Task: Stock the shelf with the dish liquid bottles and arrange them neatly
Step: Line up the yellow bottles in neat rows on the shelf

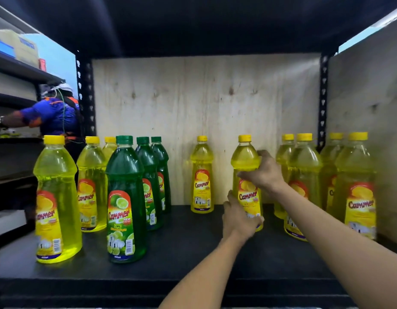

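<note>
A yellow dish liquid bottle [245, 161] stands upright on the black shelf [184, 248], right of centre. My right hand [263, 172] grips its shoulder and my left hand [238, 216] wraps its lower body. Another yellow bottle [202, 175] stands alone behind it to the left, near the plywood back. Three green lime bottles [126, 197] form a row running back on the left, beside a row of three yellow bottles [56, 197]. Several yellow bottles [304, 170] are lined up at the right.
A plywood panel [204, 108] closes the back and another the right side [367, 108]. Black perforated uprights [86, 97] frame the bay. At the far left a person in a blue shirt [50, 114] reaches into neighbouring shelving. The shelf above sits low overhead.
</note>
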`<state>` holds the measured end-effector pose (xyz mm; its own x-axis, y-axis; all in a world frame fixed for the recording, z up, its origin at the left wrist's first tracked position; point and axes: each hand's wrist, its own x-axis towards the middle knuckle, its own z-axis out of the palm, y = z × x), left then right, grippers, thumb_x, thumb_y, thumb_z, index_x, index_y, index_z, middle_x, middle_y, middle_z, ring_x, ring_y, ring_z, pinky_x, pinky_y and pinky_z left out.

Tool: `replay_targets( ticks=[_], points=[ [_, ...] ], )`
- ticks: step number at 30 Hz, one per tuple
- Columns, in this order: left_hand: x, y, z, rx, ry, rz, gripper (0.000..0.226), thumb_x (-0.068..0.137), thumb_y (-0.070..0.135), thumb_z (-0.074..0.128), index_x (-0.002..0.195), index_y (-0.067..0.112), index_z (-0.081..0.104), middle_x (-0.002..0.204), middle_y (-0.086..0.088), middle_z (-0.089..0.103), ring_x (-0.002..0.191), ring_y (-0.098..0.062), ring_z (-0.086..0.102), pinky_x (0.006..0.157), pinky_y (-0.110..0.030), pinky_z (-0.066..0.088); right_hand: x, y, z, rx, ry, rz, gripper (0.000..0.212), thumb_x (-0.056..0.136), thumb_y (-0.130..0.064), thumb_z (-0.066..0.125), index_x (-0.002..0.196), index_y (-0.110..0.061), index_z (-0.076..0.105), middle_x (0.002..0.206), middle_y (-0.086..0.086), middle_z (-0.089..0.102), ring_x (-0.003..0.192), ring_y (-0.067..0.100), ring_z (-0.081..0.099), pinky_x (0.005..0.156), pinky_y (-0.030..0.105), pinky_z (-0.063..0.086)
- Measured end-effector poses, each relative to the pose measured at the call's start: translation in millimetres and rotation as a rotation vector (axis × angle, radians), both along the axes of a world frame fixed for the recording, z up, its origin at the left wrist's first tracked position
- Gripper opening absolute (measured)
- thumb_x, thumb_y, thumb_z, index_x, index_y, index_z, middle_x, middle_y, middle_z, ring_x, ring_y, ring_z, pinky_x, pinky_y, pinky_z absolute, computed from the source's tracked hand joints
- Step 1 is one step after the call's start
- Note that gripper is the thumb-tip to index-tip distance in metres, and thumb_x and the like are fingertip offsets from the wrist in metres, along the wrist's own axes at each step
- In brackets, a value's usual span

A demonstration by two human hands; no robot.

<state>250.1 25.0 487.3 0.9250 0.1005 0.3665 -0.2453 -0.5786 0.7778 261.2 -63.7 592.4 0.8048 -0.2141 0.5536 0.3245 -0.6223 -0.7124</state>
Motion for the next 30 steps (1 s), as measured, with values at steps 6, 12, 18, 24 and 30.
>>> replay_targets(
  ticks=[6,12,18,24,30],
  points=[
    [2,32,-3,0.048,-0.006,0.139,0.106,0.075,0.036,0.084,0.154,0.019,0.016,0.142,-0.01,0.044,0.133,-0.034,0.047,0.108,-0.044,0.041,3,34,1,0.064,0.067,0.146,0.084,0.064,-0.026,0.089,0.136,-0.017,0.046,0.12,0.012,0.066,0.112,0.033,0.065,0.09,0.048,0.057],
    [-3,93,1,0.109,0.027,0.244,0.099,0.075,0.04,0.084,0.15,0.014,0.023,0.139,-0.012,0.049,0.13,-0.031,0.049,0.106,-0.042,0.04,4,92,2,0.072,0.071,0.232,0.082,0.068,-0.03,0.088,0.137,-0.019,0.046,0.127,0.013,0.062,0.115,0.034,0.062,0.093,0.044,0.056],
    [-10,120,1,0.157,0.009,0.228,0.093,0.076,0.038,0.084,0.145,0.012,0.027,0.136,-0.012,0.052,0.128,-0.032,0.05,0.104,-0.042,0.043,11,117,-2,-0.039,0.035,0.218,0.084,0.073,-0.038,0.084,0.142,-0.015,0.041,0.131,0.017,0.061,0.12,0.038,0.059,0.096,0.041,0.053],
    [-9,120,-3,0.113,-0.023,0.2,0.097,0.073,0.039,0.086,0.147,0.016,0.028,0.136,-0.01,0.055,0.128,-0.031,0.053,0.106,-0.045,0.044,11,116,-5,-0.078,0.014,0.194,0.083,0.074,-0.04,0.083,0.141,-0.014,0.042,0.129,0.017,0.064,0.118,0.039,0.06,0.095,0.04,0.052],
    [-18,112,0,0.096,0.079,0.256,0.099,0.076,0.027,0.083,0.152,0.013,0.021,0.147,-0.016,0.042,0.136,-0.034,0.043,0.11,-0.045,0.041,-6,102,-2,-0.09,0.083,0.26,0.087,0.071,-0.041,0.086,0.143,-0.017,0.043,0.131,0.014,0.064,0.122,0.035,0.06,0.098,0.038,0.051]
  ],
)
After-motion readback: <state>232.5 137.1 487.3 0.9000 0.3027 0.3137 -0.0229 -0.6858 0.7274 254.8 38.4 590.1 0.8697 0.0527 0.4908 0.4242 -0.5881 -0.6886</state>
